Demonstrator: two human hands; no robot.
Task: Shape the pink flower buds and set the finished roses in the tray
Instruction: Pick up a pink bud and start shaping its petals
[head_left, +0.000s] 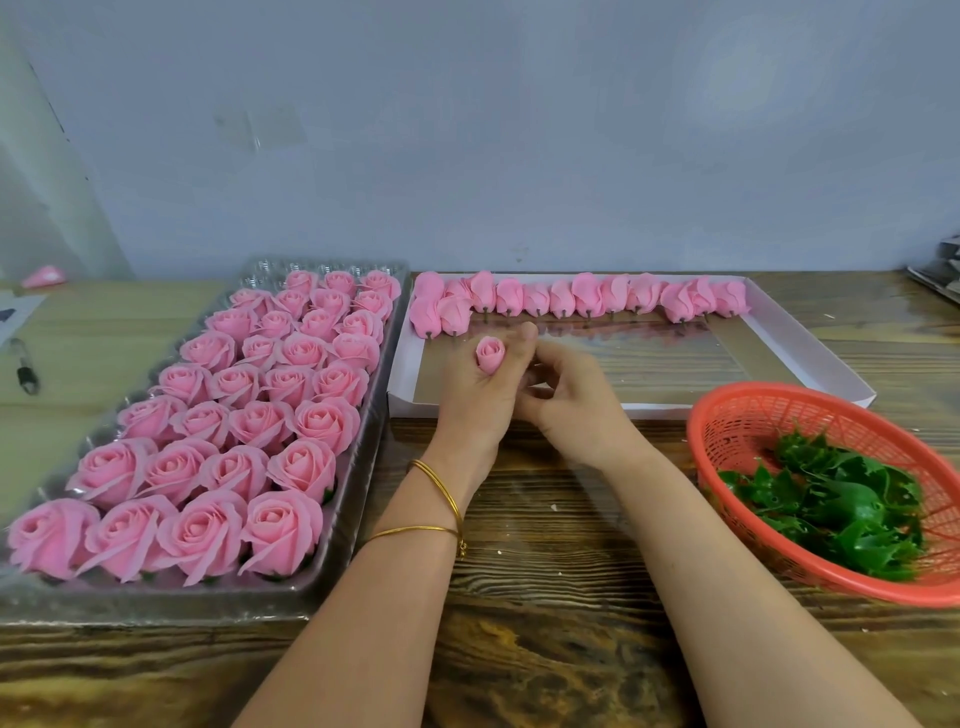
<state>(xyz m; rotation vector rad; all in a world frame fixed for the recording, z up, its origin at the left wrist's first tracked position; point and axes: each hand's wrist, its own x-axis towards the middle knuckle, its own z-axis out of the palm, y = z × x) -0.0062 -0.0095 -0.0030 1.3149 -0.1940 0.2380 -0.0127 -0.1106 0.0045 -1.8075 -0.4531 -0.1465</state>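
Desk, wood grain, nearest edge at 6 o'clock.

9 o'clock: clear tray, near rows packed with finished roses, petals touching. Bare cells show only at its far end, about 11 o'clock.

3 o'clock: red basket of green leaf pieces, just beside the right forearm.

Centre: left grip curled round one pink bud, tip upward, thumb alongside. Right grip fingers curled against the left at the bud's base. Cannot tell if it pinches anything.

12 o'clock: white box, row of unshaped buds along its far wall.

Risks, as judged:
- Petals look soft; too tight a squeeze would likely crease or flatten the bud.
- Peeling a petal too far could tear it or leave the rose lopsided.
- The free cells lie beyond the filled rows; a low reach could drag the wrist across finished roses.
- Right elbow swinging out may tip the basket.
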